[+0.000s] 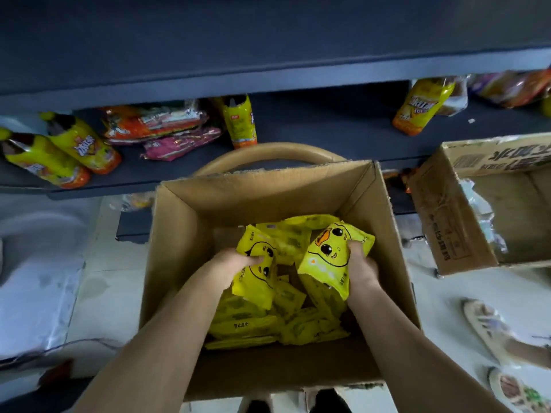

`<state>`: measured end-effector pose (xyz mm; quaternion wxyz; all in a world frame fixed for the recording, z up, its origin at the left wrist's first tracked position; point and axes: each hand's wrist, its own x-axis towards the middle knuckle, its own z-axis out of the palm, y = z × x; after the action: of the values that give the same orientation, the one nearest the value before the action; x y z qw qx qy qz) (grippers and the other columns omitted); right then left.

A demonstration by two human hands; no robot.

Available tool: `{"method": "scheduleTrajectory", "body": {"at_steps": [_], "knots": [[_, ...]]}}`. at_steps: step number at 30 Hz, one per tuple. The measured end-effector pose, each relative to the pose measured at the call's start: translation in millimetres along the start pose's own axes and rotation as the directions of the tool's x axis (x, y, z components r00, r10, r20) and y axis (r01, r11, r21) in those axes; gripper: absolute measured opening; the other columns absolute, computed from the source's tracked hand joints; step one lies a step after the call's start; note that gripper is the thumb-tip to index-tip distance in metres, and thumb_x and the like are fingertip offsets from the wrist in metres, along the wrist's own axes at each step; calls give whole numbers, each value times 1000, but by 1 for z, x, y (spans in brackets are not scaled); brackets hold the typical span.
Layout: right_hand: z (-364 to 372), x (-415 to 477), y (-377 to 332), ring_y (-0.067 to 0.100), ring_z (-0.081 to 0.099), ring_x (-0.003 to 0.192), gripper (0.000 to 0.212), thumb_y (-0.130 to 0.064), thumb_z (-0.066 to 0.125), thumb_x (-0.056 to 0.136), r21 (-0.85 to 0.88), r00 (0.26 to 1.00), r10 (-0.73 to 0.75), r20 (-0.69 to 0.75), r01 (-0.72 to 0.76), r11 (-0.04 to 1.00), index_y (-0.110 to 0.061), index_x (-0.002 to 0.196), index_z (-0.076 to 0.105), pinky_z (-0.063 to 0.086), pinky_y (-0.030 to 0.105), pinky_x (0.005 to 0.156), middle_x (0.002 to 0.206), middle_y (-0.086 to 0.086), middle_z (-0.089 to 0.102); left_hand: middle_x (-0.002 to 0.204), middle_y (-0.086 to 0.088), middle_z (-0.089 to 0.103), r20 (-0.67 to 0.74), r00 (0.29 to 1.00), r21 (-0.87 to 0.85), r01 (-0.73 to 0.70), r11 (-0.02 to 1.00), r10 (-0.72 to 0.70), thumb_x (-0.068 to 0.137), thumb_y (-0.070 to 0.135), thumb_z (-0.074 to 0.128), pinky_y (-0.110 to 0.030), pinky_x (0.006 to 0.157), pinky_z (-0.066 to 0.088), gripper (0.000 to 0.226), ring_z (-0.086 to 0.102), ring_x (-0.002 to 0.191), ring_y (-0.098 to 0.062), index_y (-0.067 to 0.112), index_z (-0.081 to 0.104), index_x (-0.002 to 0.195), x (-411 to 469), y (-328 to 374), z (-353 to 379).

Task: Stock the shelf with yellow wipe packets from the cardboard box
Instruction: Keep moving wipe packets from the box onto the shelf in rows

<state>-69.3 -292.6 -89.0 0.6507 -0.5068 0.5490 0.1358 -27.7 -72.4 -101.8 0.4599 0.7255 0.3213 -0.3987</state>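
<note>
Both hands are down in the box (179, 234), apart. The left hand (235, 262) grips the left packet (256, 281) at 9 o'clock of the pile (268, 326). The right hand (362, 269) grips the right packet (328, 251) at 3 o'clock. The shelf (328, 126) lies at 12 o'clock from the box and holds bottles (80, 144) and snack bags (152, 123). A second box (432, 222) stands at 2 o'clock.

2 bare forearms (167, 323), dark shoe tips (331, 402)
</note>
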Motion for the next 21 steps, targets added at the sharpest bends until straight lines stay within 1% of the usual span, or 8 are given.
{"method": "scheduleTrajectory", "body": {"at_steps": [3, 6, 8, 10, 12, 17, 19, 21], "knots": [[-1, -38, -30, 23, 62, 75, 52, -52, 70, 77, -8, 986, -140, 87, 141, 990, -6, 99, 58, 51, 31, 66, 84, 6, 64, 93, -14, 70, 60, 995, -52, -72, 996, 75, 79, 16, 73, -41, 72, 57, 36, 68, 82, -27, 3, 62, 111, -52, 22, -24], [-6, -80, -65, 28, 66, 84, 57, -47, 79, 68, 21, 960, -237, 151, 236, 971, -9, 107, 61, 55, 43, 81, 94, 8, 68, 73, -6, 73, 86, 976, -30, -198, 980, 200, 83, 7, 67, -36, 67, 58, 32, 70, 64, -20, 1, 61, 114, -113, 47, -48], [-10, -107, -92, 30, 67, 86, 45, -37, 78, 74, 19, 924, -329, 194, 332, 943, -10, 106, 63, 55, 46, 82, 95, 9, 68, 83, -7, 72, 38, 951, -4, -308, 951, 308, 82, 4, 67, -41, 78, 56, 31, 69, 75, -24, 6, 61, 113, -156, 66, -61], [-13, -137, -118, 32, 66, 86, 33, -33, 76, 78, 26, 898, -371, 237, 376, 926, -7, 93, 63, 55, 49, 83, 89, 11, 67, 95, -10, 70, -26, 912, 22, -409, 912, 410, 79, 3, 71, -44, 87, 52, 28, 67, 87, -29, 8, 65, 106, -199, 88, -77], [-15, -163, -143, 31, 66, 82, 25, -30, 74, 80, 30, 871, -413, 266, 420, 907, -9, 81, 59, 55, 46, 80, 84, 10, 66, 92, -7, 71, -99, 866, 58, -486, 872, 489, 77, 6, 74, -38, 79, 55, 21, 68, 84, -26, 13, 67, 96, -239, 108, -92], [-10, -227, -204, 27, 62, 71, 16, -19, 69, 85, 67, 766, -537, 354, 552, 831, -12, 78, 57, 50, 42, 69, 81, 10, 63, 82, -3, 70, -247, 722, 218, -609, 763, 647, 74, 12, 78, -27, 65, 52, 17, 65, 73, -17, 13, 63, 83, -320, 147, -125], [-3, -250, -226, 27, 62, 70, 12, -16, 68, 86, 77, 717, -586, 378, 606, 791, -8, 83, 59, 51, 43, 70, 80, 10, 64, 78, 2, 68, -280, 662, 295, -630, 719, 695, 73, 13, 79, -25, 61, 50, 19, 64, 71, -14, 15, 61, 79, -341, 160, -138], [5, -269, -243, 30, 65, 77, 13, -15, 68, 86, 93, 682, -613, 399, 635, 767, -7, 93, 62, 53, 46, 75, 87, 13, 67, 82, 2, 69, -273, 625, 356, -641, 680, 731, 71, 15, 80, -25, 66, 51, 20, 66, 76, -14, 13, 64, 84, -358, 173, -153]]}}
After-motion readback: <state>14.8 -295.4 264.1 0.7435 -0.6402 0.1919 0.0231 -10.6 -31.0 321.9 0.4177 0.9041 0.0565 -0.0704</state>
